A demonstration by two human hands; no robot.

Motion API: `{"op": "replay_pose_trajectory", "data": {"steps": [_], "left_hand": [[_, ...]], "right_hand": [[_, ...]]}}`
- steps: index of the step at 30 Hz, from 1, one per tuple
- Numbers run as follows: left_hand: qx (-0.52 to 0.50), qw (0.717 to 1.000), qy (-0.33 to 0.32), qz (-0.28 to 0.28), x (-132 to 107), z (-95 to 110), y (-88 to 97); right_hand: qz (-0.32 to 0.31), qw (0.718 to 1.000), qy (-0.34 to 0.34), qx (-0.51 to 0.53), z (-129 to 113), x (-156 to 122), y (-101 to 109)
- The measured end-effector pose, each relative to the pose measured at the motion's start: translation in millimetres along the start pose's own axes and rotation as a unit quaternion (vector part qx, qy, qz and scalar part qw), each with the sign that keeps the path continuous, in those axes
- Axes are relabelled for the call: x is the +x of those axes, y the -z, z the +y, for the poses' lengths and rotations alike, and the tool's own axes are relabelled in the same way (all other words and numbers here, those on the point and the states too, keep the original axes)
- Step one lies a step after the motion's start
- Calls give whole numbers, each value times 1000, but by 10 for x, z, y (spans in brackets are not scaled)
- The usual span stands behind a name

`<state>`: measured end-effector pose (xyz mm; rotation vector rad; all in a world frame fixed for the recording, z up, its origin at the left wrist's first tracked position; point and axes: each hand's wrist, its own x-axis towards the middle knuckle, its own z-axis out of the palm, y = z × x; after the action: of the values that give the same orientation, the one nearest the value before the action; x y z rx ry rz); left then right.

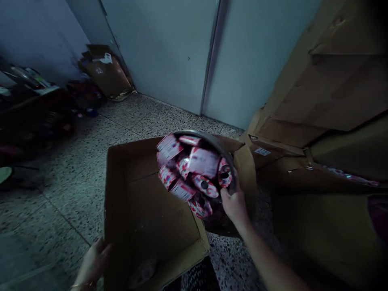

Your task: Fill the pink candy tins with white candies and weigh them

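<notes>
A tall stack of brown cardboard cartons [327, 121] fills the right side, standing on the speckled terrazzo floor [60, 202] before pale grey doors [182, 52]. At the centre, an open brown cardboard box [151, 218] rests on that floor, its flaps spread. The left hand [92, 260] is closed on the box's near left edge. Above the box's right half, a round grey metal basin [209, 139] is tipped steeply toward the box, its rim clamped in the right hand [233, 202]. Small red-and-white printed packets [194, 169], several of them rolls with dark round ends, crowd the basin's mouth and hang over the box's opening.
</notes>
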<state>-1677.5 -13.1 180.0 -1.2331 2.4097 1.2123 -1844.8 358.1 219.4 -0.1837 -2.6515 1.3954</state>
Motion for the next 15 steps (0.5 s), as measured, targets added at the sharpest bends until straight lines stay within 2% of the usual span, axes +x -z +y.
{"op": "replay_pose_trajectory", "data": {"steps": [2,5,8,10,12,14,15], "left_hand": [[-24,1000,-9,-3,-38,-23,-5],[-60,998,-12,-17,-80,-77,-28],[-76,997,11,-24,-73,-178,-29],[-90,995,34,-17,-59,-238,-11],[-119,991,59,-18,-48,-274,10],[-145,986,80,-22,-40,-300,24],[-146,985,89,-19,-35,-320,26]], "right_hand": [[6,995,67,-73,-209,-111,-188],[-4,975,184,-128,-420,-236,-430],[-15,954,263,-143,-489,-234,-507],[-1,956,254,-149,-409,-108,-439],[36,966,195,-167,-173,119,-318],[64,969,110,-210,245,397,-208],[57,966,66,-243,517,533,-174]]}}
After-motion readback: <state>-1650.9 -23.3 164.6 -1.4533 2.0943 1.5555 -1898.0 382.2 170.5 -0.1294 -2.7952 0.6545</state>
